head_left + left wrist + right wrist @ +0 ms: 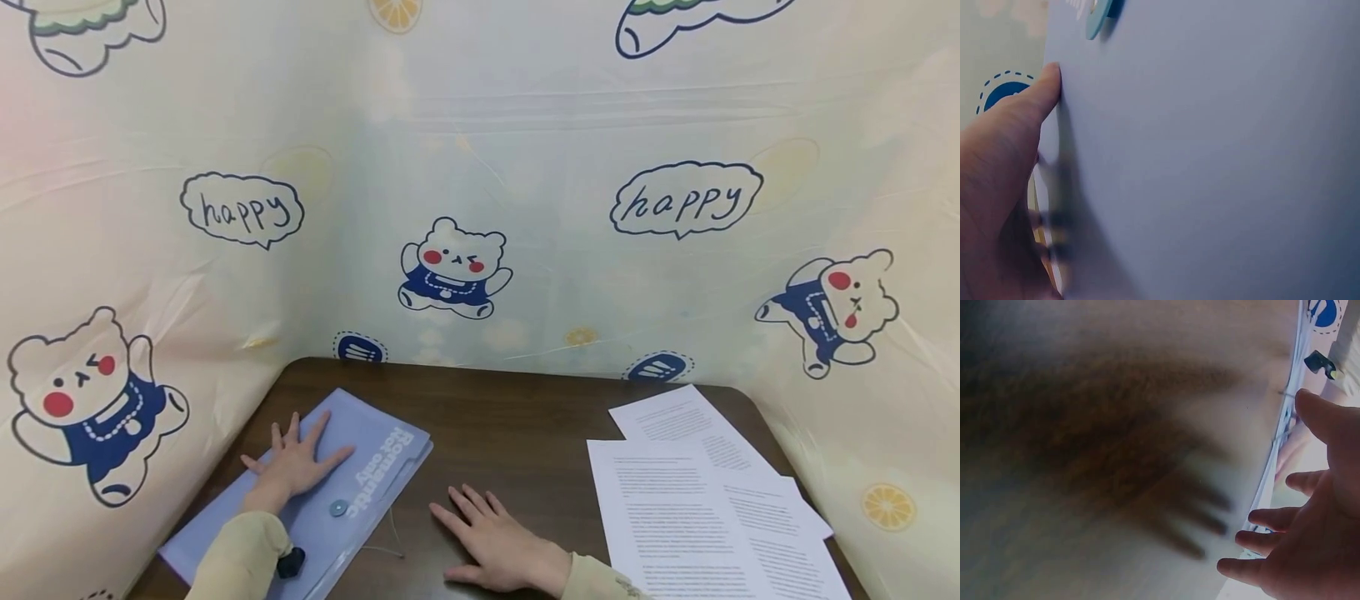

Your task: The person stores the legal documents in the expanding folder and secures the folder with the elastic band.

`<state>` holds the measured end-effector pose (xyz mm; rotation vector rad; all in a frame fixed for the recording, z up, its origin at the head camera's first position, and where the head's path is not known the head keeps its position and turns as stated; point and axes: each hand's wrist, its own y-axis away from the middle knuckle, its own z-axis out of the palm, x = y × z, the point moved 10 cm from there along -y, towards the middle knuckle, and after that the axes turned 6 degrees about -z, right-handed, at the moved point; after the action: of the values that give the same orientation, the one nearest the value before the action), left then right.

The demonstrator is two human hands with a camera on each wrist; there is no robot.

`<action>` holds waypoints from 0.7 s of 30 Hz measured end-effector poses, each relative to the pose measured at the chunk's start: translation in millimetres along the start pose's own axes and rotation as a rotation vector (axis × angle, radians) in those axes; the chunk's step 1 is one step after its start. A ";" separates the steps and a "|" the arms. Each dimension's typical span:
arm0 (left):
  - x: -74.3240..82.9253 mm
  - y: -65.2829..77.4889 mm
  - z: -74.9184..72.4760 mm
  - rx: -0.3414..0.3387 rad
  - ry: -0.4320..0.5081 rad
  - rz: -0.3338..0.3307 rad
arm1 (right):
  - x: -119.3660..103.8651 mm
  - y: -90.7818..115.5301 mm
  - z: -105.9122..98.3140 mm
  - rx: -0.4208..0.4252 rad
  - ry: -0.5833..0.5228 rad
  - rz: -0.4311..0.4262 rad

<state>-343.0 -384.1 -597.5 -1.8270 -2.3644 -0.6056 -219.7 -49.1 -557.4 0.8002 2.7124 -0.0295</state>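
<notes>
Left hand [292, 468], fingers spread, rests on the blue folder [311, 510] at the left of the desk [525, 433]. Right hand [497, 546], its fingers extended, is over the desk between the folder and overlapping printed sheets [675, 517] on the right; whether it touches down is unclear.

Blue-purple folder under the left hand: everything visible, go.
The folder is blue-purple, smooth and plastic-looking, with white lettering reading "Romantic" and "Not only", a round blue button and layered edges along its right side. It lies flat and slanted on the left part of the dark, wood-look table; a thin string trails beside it. The left hand rests on it, fingers spread. The sleeve and picture edge hide part; its contents can't be told.
</notes>
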 end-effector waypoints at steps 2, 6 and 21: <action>2.5 0.6 0.8 -0.001 0.013 -0.006 | 0.0 -2.9 3.0 -0.013 -0.007 0.001; 5.4 1.8 3.6 -0.012 0.028 -0.023 | -1.1 -11.6 8.4 -0.038 -0.034 0.005; 3.8 -1.4 8.4 -0.016 0.014 -0.051 | -40.1 -45.0 25.5 -0.176 -0.085 -0.104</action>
<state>-343.9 -377.8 -604.4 -1.7682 -2.4105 -0.6423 -204.5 -110.8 -572.6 0.5931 2.6291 0.1462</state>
